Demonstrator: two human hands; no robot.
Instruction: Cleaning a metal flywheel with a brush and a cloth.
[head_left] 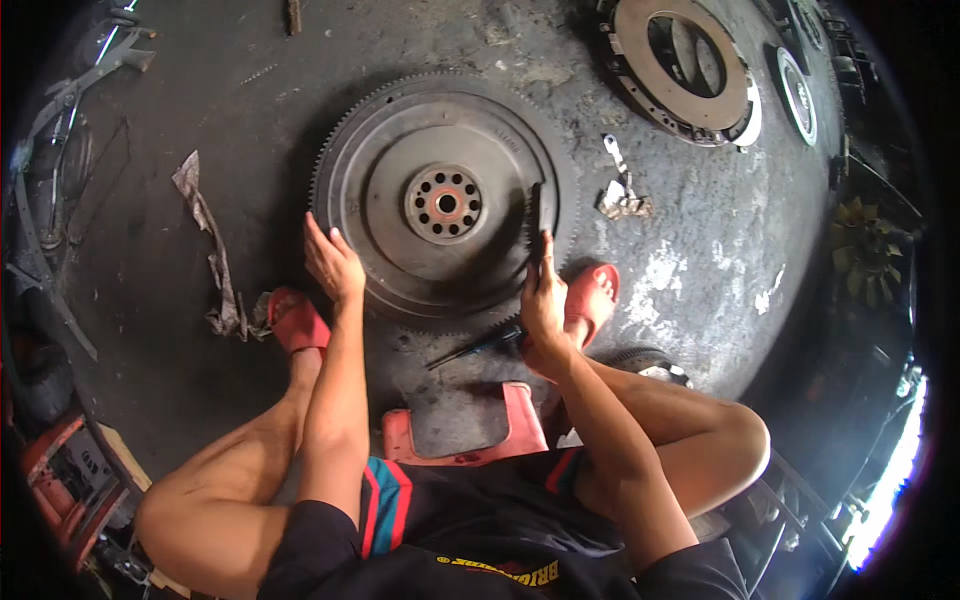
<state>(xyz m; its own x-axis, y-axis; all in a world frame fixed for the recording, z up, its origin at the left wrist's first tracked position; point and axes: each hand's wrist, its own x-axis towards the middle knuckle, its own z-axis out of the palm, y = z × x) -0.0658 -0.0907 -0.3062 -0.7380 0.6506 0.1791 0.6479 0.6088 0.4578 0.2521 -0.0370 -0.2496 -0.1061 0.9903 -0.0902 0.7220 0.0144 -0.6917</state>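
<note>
Head camera view, looking straight down, and right at the centre of the frame sits the big round grey flywheel (440,150), flat on the dark floor (690,215), teeth running around its outer edge! A ring of holes circles the middle of its hub, with a reddish band around the central bore.

Left of centre, the left hand (335,265) is at the toothed rim, thumb spread apart from the fingers, fingertips pointing to the upper left; whether it presses on the metal is hard to tell. Right of centre, the right hand (545,305) is closed on a dark, narrow bar (542,208), index finger stretched along it, the bar reaching up over the flywheel's right side.

Just below the flywheel lies a slim dark tool (480,345), slanted, and lower down, at the bottom centre, shows a red stool (525,430). Red sandals flank the wheel's lower edge, one each side, the left one (297,320) beside a crumpled strip of cloth (205,225) that trails up the left of the frame.

Up at the upper right, a large brown-faced ring plate (735,85) lies on the floor, a paler ring (797,95) near it, and below them a small crumpled rag (625,203).
</note>
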